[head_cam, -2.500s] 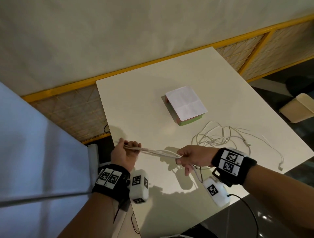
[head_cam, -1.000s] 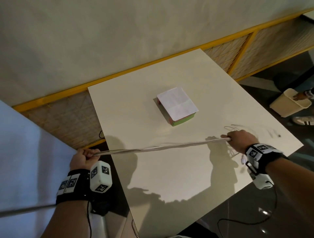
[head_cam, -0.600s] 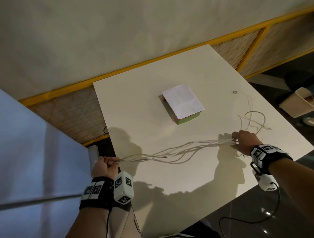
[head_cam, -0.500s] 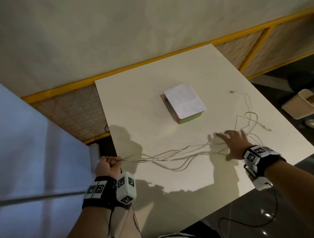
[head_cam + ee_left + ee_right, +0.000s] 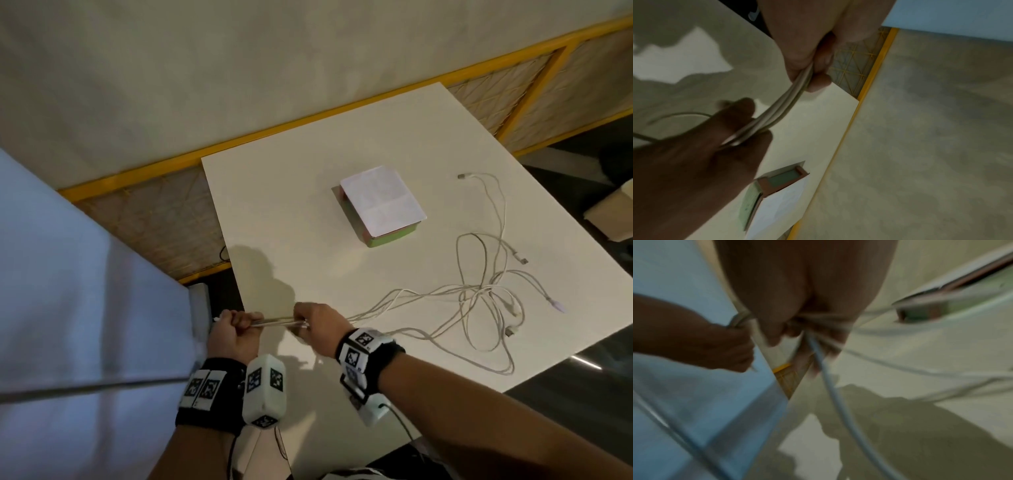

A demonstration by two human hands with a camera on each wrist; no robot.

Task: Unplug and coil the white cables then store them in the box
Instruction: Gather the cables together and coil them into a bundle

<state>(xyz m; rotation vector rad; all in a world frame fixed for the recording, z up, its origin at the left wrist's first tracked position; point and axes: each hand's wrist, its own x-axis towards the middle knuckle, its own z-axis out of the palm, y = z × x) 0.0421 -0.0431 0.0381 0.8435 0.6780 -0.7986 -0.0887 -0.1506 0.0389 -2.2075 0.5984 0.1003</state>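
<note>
Cables (image 5: 455,298) bunched: left hand (image 5: 233,334) fists the ends, right hand (image 5: 317,325) pinches just beside it, slack trailing beyond; advise sliding rightward evenly before looping, box (image 5: 380,205) further off.

Both forearms are bare, no sleeves. On each wrist there is a wide black band (image 5: 209,397) with white square tags printed with black-and-white marker patterns. A white rounded camera block (image 5: 263,390) with the same kind of markers sits on the left band. The right band (image 5: 371,356) carries a similar white block (image 5: 373,409) below the wrist, and a thin black cable (image 5: 406,428) leaves it.
</note>
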